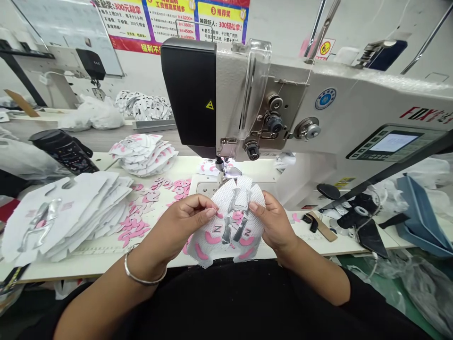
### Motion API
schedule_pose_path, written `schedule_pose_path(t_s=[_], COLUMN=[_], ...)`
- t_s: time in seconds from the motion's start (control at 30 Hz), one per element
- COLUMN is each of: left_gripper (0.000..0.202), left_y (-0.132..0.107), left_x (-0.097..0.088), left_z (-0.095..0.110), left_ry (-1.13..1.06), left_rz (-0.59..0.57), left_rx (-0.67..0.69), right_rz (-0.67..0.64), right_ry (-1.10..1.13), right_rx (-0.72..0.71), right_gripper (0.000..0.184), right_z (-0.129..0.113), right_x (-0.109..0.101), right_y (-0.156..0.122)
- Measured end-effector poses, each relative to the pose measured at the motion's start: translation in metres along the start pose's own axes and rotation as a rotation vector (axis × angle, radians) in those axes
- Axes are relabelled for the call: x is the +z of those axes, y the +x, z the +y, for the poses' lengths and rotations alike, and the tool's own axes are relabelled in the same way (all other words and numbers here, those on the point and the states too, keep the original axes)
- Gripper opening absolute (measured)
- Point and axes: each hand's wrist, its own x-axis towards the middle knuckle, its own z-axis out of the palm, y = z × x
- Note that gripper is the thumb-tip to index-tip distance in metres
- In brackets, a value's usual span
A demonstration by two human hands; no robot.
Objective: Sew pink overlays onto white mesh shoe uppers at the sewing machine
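Note:
A white mesh shoe upper point(255, 227) with grey and pink trim and two "N" marks is held up before the sewing machine. My left hand point(187, 218) is closed in a pinch at its left edge, where a small pink piece point(220, 215) shows by the fingertips. Whether that piece is attached cannot be made out. On the right edge, my right hand point(274, 219) grips the upper, thumb on the front and fingers behind. The sewing machine's needle area point(223, 165) lies just beyond the upper's top.
Loose pink cut pieces point(134, 229) are scattered left of my left hand. A stack of white uppers point(88, 208) lies farther left, another pile point(145, 153) behind. The sewing machine point(339, 118) overhangs the table. At right are a black phone point(370, 236) and blue bins point(421, 212).

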Motion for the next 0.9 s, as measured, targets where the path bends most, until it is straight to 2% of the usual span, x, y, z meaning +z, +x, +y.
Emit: schedule_pose_path(t_s=[0.3,0.47,0.67,0.9], left_gripper=[0.024,0.026,0.026,0.023], left_y=[-0.001,-0.001,-0.002,-0.002], left_x=[0.008,0.012,0.014,0.013], left_z=[-0.002,-0.001,-0.001,-0.002], left_ry=[0.139,0.156,0.172,0.034], left_rz=[0.113,0.141,0.131,0.081], left_rx=[-0.012,0.001,0.01,-0.001], right_rz=[-0.01,0.021,0.075,0.081], right_ry=[-0.063,-0.192,-0.426,-0.402], right_rx=[-0.026,-0.074,-0.158,-0.133], right_gripper=[0.024,0.025,0.026,0.035], right_z=[0.002,0.002,-0.004,-0.004], right_x=[-0.001,-0.003,-0.005,-0.006], right_y=[-0.007,-0.009,-0.013,-0.013])
